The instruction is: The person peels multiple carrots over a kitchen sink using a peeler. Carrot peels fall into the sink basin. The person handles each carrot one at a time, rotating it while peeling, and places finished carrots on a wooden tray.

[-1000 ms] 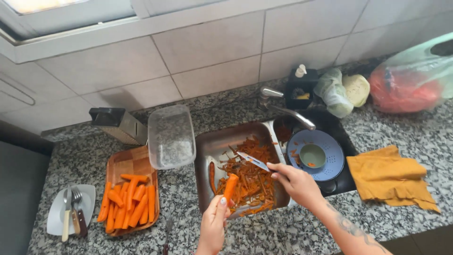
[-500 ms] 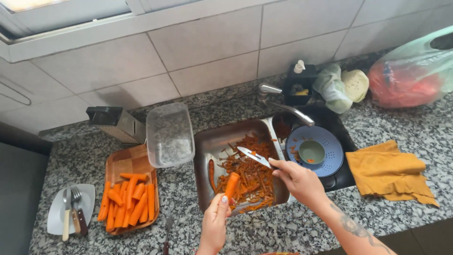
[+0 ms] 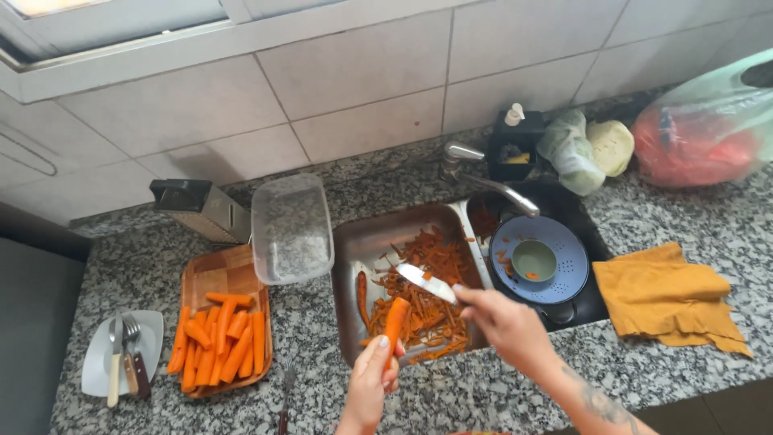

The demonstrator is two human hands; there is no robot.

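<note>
A person's left hand (image 3: pixel 372 385) is gripping a carrot (image 3: pixel 394 319) over the sink (image 3: pixel 354 242); the right hand (image 3: pixel 506 321), clenching a knife (image 3: pixel 427 283), is drawing back between strokes.

Left hand (image 3: pixel 372 385) grips an orange carrot (image 3: pixel 394 319) over a rectangular metal tray (image 3: pixel 354 242) of orange peelings. Right hand (image 3: pixel 503 321) holds a silver knife blade (image 3: pixel 427 283) just beside the carrot tip. Peeled carrots lie on a wooden board (image 3: pixel 221 270) to the left.

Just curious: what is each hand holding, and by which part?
Left hand holds a carrot by its lower end; right hand holds a knife by its handle.
</note>
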